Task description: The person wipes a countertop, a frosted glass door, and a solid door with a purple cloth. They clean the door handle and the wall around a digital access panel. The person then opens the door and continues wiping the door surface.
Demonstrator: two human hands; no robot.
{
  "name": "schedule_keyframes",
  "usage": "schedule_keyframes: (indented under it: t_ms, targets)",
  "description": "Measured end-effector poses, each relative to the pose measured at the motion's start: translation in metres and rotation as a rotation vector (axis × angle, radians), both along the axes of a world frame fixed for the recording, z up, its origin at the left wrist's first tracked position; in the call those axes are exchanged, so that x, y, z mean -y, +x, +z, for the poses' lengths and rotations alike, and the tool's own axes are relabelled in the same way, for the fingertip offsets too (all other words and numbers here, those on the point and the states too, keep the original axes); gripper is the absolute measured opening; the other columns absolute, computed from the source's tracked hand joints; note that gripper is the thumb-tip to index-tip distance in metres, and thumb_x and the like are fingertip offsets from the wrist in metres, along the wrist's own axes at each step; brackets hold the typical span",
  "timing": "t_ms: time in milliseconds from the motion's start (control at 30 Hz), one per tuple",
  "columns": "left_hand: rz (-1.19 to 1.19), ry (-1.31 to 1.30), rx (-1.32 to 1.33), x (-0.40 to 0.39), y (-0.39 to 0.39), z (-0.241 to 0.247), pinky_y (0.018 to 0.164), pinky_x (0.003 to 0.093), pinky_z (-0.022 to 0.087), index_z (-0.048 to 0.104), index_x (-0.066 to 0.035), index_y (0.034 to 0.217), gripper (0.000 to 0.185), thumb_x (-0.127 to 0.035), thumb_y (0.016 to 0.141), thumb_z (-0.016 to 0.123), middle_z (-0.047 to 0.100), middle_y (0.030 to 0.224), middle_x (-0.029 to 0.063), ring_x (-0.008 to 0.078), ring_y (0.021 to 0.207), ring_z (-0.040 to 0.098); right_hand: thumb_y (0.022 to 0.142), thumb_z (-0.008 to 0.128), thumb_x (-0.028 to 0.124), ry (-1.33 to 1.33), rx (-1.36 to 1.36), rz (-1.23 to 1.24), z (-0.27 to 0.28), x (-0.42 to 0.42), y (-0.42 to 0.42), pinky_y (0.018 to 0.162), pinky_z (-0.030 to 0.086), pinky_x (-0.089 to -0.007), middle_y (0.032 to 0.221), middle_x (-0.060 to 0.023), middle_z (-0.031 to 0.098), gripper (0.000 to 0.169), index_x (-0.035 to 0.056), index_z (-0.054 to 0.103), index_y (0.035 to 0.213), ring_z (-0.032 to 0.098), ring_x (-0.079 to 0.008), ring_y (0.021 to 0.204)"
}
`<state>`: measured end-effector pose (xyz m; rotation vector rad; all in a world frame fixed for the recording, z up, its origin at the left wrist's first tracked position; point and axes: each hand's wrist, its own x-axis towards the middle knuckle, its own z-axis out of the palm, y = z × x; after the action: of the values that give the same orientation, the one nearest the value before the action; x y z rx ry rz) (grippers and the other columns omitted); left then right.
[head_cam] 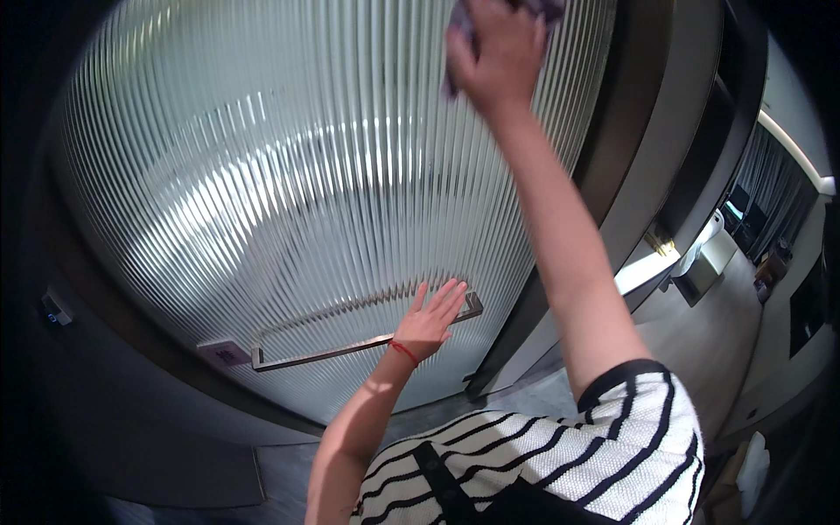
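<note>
Before me stands a ribbed glass door [308, 216], upright in a dark frame. High at the top of the view, my right hand [502, 59] presses a purple-grey cloth [545, 8] against the glass; the hand is slightly blurred and part of the cloth is cut off by the picture's edge. Lower down, my left hand [428, 321], with a red string bracelet [403, 353] at its wrist, lies over the metal bar handle [321, 356]. Its fingers are straight and a little apart, pointing towards the glass, not wrapped around the bar.
A small sign [224, 354] with writing sits beside the handle's left end. On the dark wall at left is a small device [56, 311] with a blue light. To the right, the door frame [620, 144] borders a room with a white-covered table [707, 259] and dark curtains [777, 190].
</note>
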<state>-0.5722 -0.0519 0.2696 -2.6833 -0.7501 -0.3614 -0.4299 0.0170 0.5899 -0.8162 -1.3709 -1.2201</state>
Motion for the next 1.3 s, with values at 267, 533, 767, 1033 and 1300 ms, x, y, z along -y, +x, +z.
schedule_keyframes:
  t_ms: [267,533,767,1033,1300]
  targets:
    - [0.235,0.106,0.387,0.002,-0.054,-0.008,0.104,0.0653,0.004,0.025,-0.008,0.142,0.086,-0.04,0.074,0.067,0.016,0.151,0.0084,0.0296,0.14,0.007,0.068,0.067,0.035,-0.558,0.426,-0.082,-0.295,0.049,0.024,0.095,0.025,-0.0518,0.112,-0.0003,0.048,0.057,0.029,0.054,0.122,0.038,-0.0276,0.11]
    - [0.507,0.522,0.449,-0.037,-0.09,0.03,0.105,0.0621,-0.01,0.007,-0.017,0.146,0.107,-0.061,0.068,0.065,-0.006,0.153,0.0103,0.0325,0.139,-0.01,0.073,0.059,0.032,-0.158,0.209,-0.066,-0.081,0.011,-0.013,0.1,0.023,-0.0589,0.116,-0.0084,0.053,0.058,0.0187,0.049,0.128,0.044,-0.0333,0.109]
    - [0.439,0.589,0.496,-0.047,-0.086,0.013,0.107,0.06,-0.007,0.013,-0.02,0.146,0.102,-0.057,0.068,0.068,-0.001,0.153,0.0088,0.0303,0.14,-0.006,0.083,0.047,0.025,-0.077,-0.007,-0.025,0.021,0.011,-0.061,0.103,0.025,-0.0468,0.12,-0.009,0.052,0.054,0.0088,0.041,0.134,0.046,-0.0261,0.112]
    - [0.316,0.601,0.545,-0.043,-0.095,-0.009,0.109,0.0576,0.0,0.036,-0.023,0.139,0.078,-0.039,0.071,0.071,0.015,0.151,0.01,0.0333,0.14,0.007,0.065,0.068,0.036,-0.454,0.507,-0.012,-0.266,0.038,-0.052,0.094,0.026,-0.0556,0.108,-0.0008,0.044,0.055,0.0322,0.057,0.119,0.04,-0.0249,0.107]
    - [0.329,0.591,0.56,-0.036,-0.101,-0.01,0.109,0.0575,0.0,0.043,-0.024,0.135,0.072,-0.033,0.071,0.072,0.019,0.15,0.0133,0.0355,0.139,0.009,0.07,0.065,0.031,-0.257,0.367,-0.022,-0.082,0.018,-0.057,0.092,0.031,-0.0504,0.11,-0.0051,0.053,0.051,0.0198,0.054,0.118,0.045,-0.0283,0.106]
